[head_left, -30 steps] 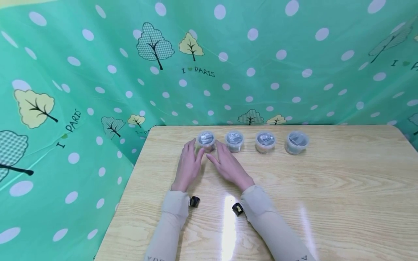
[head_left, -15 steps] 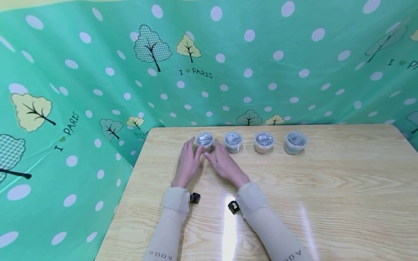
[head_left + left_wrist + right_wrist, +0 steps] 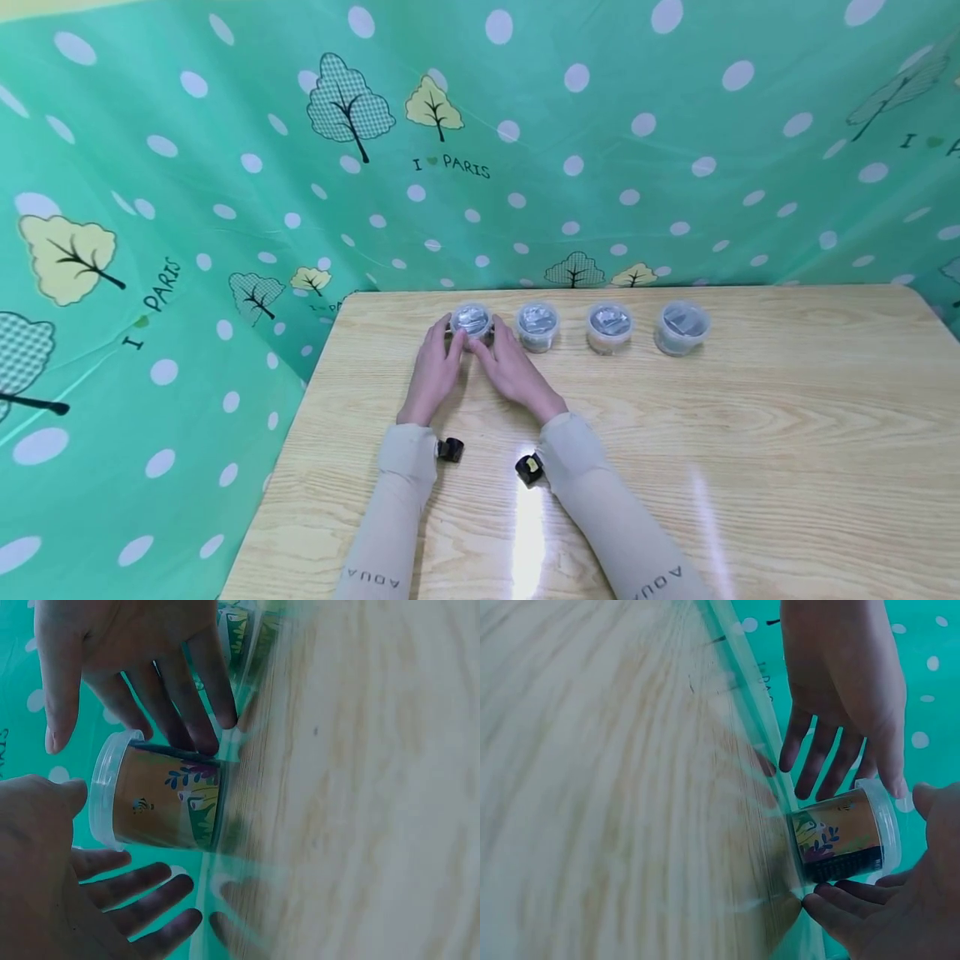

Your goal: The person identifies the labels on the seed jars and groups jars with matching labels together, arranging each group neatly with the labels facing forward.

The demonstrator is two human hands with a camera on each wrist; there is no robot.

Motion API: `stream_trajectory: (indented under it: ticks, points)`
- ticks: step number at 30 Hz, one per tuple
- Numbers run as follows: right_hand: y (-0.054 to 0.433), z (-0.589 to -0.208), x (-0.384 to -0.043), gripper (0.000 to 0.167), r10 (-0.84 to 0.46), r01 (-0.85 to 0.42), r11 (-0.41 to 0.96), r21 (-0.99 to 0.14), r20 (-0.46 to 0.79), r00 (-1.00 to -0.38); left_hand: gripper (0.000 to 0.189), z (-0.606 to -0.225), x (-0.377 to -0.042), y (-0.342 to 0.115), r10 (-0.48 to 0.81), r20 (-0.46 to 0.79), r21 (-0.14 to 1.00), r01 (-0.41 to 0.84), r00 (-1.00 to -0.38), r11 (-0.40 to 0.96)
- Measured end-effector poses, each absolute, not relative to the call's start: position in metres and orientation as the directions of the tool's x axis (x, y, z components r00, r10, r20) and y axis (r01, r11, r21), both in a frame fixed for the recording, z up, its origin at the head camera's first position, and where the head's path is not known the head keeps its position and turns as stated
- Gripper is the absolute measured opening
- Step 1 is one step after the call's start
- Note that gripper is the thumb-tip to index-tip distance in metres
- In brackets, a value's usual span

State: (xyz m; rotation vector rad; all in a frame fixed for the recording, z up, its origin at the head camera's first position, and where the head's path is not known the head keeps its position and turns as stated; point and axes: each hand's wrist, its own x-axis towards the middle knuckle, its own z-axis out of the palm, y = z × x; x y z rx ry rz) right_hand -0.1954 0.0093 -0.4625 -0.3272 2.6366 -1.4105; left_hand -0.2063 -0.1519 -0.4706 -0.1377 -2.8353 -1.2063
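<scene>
At the left end of a row stands a small clear-lidded tub [image 3: 471, 318], with a printed label [image 3: 169, 799] of leaves and a bee around an orange-brown body. My left hand [image 3: 433, 372] is along its left side, fingers extended and thumb near the front of the lid [image 3: 885, 825]. On the other side my right hand [image 3: 517, 368] reaches along the tub, its fingertips right at the wall in both wrist views. Both thumbs come close together in front. Neither hand's fingers are curled round the tub, which stands upright on the table.
Three similar lidded tubs continue the row to the right: one [image 3: 537, 325] close to my right hand, another [image 3: 609, 327] beyond it, and the last [image 3: 682, 327]. A green dotted cloth [image 3: 525, 167] hangs behind the wooden table [image 3: 787, 458].
Both hands have drawn slightly closer around the leftmost tub, and the thumbs have moved nearer each other. My right forearm has shifted a little left. The tubs stay in place.
</scene>
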Motion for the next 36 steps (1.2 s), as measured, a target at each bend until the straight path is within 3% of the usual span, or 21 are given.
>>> stream_trajectory:
  ticks: [19,25,36]
  points:
    - [0.004,-0.466,-0.209,0.063,-0.185,-0.051,0.456,-0.889,-0.038,-0.982,0.05,-0.473,-0.21,-0.151,0.039,0.1,0.806,0.104,-0.994,0.582]
    - [0.003,-0.468,-0.21,0.054,-0.151,-0.065,0.403,-0.913,0.004,-0.988,0.049,-0.473,-0.211,-0.15,0.035,0.093,0.832,0.097,-0.995,0.545]
    - [0.002,-0.471,-0.211,0.052,-0.117,-0.045,0.362,-0.931,0.002,-0.993,0.047,-0.472,-0.213,-0.15,0.018,0.089,0.839,0.085,-0.996,0.538]
